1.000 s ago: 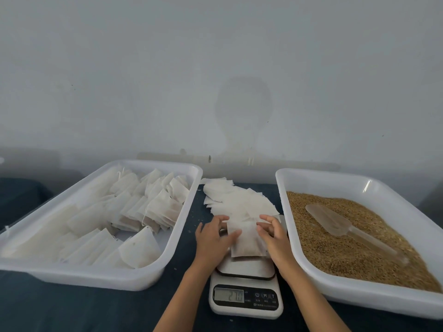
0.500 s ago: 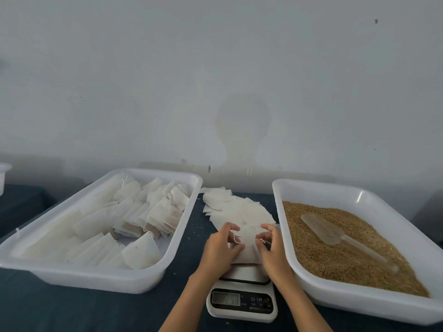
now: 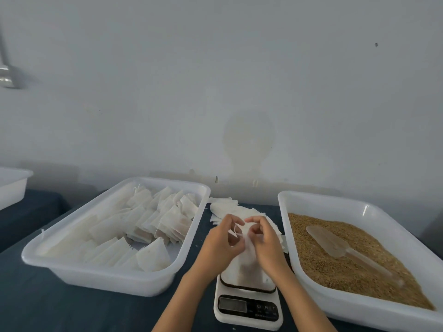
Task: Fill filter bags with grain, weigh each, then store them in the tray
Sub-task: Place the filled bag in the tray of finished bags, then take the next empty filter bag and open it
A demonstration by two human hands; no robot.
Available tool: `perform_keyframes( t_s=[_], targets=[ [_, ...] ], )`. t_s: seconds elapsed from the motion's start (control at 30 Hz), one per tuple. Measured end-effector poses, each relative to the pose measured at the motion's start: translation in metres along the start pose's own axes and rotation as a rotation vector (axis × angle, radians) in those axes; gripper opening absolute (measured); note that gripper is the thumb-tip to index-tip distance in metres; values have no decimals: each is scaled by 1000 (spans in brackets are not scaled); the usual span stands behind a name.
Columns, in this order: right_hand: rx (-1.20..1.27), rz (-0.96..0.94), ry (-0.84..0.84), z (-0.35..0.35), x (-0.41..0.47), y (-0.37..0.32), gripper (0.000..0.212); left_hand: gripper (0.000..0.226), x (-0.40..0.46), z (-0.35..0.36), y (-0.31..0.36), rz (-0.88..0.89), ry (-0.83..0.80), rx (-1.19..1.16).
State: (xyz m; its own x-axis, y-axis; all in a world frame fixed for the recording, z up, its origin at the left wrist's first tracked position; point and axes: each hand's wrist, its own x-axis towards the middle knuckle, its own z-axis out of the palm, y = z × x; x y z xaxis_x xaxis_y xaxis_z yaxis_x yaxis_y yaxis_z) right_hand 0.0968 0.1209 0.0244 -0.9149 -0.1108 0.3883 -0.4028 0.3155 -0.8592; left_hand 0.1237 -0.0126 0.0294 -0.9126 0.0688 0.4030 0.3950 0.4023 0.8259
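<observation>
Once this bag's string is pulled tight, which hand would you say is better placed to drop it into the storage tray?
Probably the left hand: it already grips the filter bag and lies nearer the storage tray, while the right hand sits beside the grain tray.

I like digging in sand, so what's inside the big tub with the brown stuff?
Brown grain fills the right tub. A clear plastic scoop lies on top. The grain hides the tub's bottom.

Dark blue tablecloth (image 3: 60, 307) — stained grey wall (image 3: 239, 92) behind.
</observation>
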Motion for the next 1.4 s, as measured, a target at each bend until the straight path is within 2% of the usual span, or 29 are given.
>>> perform_keyframes(
  t_s=[0.2, 0.3, 0.43, 0.57, 0.67, 0.73, 0.83, 0.93, 1.03, 1.1, 1.17, 1.27, 1.33, 1.4],
  targets=[
    [57, -155, -68, 37, 43, -63, 40, 30, 17, -62, 22, 45, 212, 35],
    [68, -187, -85, 68, 64, -84, 34, 28, 24, -98, 20, 44, 331, 80],
    [86, -43, -161, 116, 83, -87, 14, 33, 23, -143, 0, -9, 415, 94],
    [-13, 30, -346, 163, 85, -71, 26, 41, 12, -173, -36, -115, 453, 95],
    [-123, 8, -395, 189, 86, -64, 4, 45, 1, -193, -61, -208, 447, 147],
    [-210, -1, -389, 205, 88, -63, 19, 42, -3, -205, -74, -272, 427, 206],
    [-345, -36, -471, 228, 92, -69, 11, 33, -5, -221, -91, -393, 389, 309],
    [-425, -35, -565, 250, 94, -71, 24, 24, -8, -233, -103, -569, 353, 478],
    [-415, -21, -651, 267, 91, -68, 24, 10, -13, -237, -105, -659, 283, 665],
    [-382, -3, -691, 272, 87, -65, 24, 18, -14, -238, -108, -703, 246, 765],
    [-356, -2, -722, 274, 85, -63, 23, 22, -13, -237, -111, -731, 229, 803],
    [-258, 53, -789, 269, 85, -62, 20, 14, -12, -235, -111, -756, 219, 831],
    [-225, 11, -819, 261, 87, -64, 32, 17, -13, -235, -109, -752, 218, 841],
    [-194, -80, -752, 245, 92, -67, 37, 14, -15, -235, -106, -729, 230, 869]
  ],
)
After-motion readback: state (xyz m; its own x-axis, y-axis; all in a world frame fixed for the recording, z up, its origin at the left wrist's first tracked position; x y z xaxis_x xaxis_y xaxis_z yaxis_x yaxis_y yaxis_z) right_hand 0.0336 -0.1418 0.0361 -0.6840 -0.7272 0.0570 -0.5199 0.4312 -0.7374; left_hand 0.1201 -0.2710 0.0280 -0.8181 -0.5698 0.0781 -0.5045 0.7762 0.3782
